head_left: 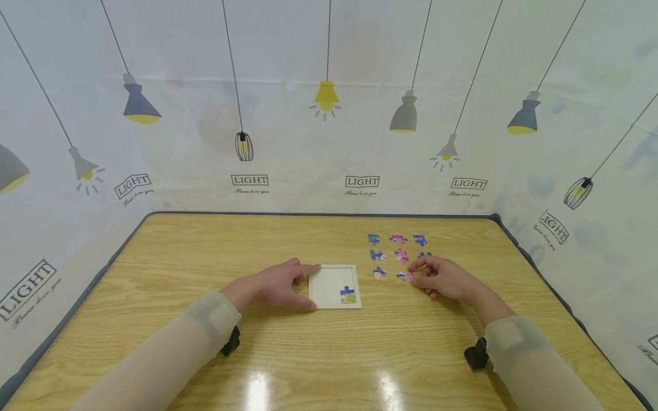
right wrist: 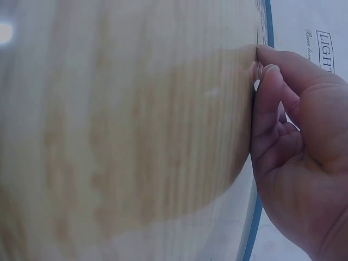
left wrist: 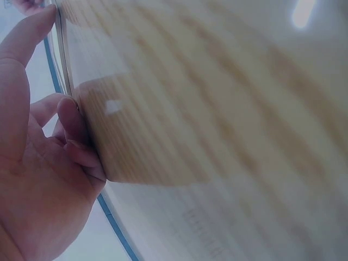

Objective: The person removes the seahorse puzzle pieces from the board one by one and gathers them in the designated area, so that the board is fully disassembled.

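Note:
A square white puzzle tray (head_left: pixel 326 285) lies on the table, with one blue, yellow and green jigsaw piece (head_left: pixel 348 295) in its lower right corner. My left hand (head_left: pixel 280 283) spans the tray's left side, the straight index finger touching the upper left corner and the thumb the lower left one. In the left wrist view its other fingers (left wrist: pixel 73 122) are bent at the table. To the right of the tray, my right hand (head_left: pixel 444 278) pinches a pink and purple jigsaw piece (head_left: pixel 405 276) between thumb and index finger, at the tabletop. That piece is partly hidden by the fingertips.
Several other loose jigsaw pieces (head_left: pixel 377 255) lie in rough rows right of the tray. The wooden table (head_left: pixel 205 245) has a dark edging, and a lamp-patterned cloth (head_left: pixel 288 114) rises behind it and at both sides.

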Demonstrator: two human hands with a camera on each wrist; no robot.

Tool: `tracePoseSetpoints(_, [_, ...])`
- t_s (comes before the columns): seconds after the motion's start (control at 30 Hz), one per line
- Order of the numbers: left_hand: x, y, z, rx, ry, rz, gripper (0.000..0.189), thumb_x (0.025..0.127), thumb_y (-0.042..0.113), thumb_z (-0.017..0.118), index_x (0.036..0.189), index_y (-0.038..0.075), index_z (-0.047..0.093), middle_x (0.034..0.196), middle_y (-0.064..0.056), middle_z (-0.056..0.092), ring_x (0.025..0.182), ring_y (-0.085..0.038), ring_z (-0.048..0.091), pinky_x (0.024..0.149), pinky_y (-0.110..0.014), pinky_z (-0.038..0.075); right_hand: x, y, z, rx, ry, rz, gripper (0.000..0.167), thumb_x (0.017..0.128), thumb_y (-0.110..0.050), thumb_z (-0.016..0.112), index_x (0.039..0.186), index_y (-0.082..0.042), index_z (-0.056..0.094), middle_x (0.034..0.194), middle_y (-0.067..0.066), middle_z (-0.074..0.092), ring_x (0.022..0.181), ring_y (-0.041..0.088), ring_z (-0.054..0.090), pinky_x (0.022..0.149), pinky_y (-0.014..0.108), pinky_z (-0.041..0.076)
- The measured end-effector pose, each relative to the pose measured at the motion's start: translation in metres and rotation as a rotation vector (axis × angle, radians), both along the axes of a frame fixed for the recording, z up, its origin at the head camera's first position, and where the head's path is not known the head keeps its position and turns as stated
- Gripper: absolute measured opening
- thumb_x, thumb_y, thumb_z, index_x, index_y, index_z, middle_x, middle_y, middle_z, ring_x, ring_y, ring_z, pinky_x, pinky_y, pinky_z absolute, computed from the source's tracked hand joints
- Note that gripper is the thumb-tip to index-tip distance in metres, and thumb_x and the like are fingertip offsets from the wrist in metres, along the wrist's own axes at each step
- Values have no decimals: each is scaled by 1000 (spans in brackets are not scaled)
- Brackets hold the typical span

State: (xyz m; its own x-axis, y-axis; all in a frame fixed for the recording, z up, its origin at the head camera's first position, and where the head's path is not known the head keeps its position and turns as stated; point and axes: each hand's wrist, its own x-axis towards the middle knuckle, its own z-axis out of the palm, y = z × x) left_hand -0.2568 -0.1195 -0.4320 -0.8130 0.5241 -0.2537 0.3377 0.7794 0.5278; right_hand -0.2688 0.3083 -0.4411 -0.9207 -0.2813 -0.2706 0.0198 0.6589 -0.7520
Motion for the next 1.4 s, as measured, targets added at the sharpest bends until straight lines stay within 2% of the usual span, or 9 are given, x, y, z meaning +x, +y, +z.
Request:
tracePoseSetpoints(0.6, [0, -2, 1, 2, 1, -14, 98, 89, 59, 87, 171, 30, 42, 118, -4, 52, 107, -22, 51, 94, -42, 43, 0, 0, 0, 12, 11, 3, 39, 108, -27, 72, 141, -8, 63, 96, 6, 59, 80, 21, 60, 69, 31, 56])
tracePoseSetpoints(0.93, [1, -2, 2, 0, 1, -19, 98, 89, 59, 87, 171, 30, 42, 116, -3, 52, 105, -21, 50, 90, -40, 41, 5, 3, 5, -64, 27, 18, 43, 107, -24, 74, 144, -7, 61, 102, 9, 59, 78, 22, 59, 67, 32, 55])
tracePoseSetpoints(1.07, [0, -2, 1, 1, 0, -20, 98, 89, 59, 87, 171, 31, 42, 116, -3, 52, 105, -21, 50, 90, -40, 41, 9, -6, 6, -99, 37, 75, 38, 107, -24, 74, 141, -8, 64, 104, 10, 60, 74, 20, 56, 64, 30, 51])
tracePoseSetpoints(1.23, [-1, -1, 0, 3, -2, -11, 98, 89, 60, 87, 171, 32, 42, 117, -2, 52, 106, -21, 51, 91, -40, 42, 14, -32, 10, -133, 65, 171, 38, 104, -20, 78, 137, -6, 67, 99, 9, 61, 71, 16, 53, 61, 27, 48])
tracePoseSetpoints(1.4, [-2, -1, -1, 0, -6, -6, 98, 88, 60, 87, 171, 33, 42, 117, -3, 52, 106, -21, 51, 91, -41, 42, 19, -61, 12, -146, 59, 255, 37, 102, -19, 79, 134, -5, 68, 97, 9, 63, 73, 17, 58, 64, 27, 53])
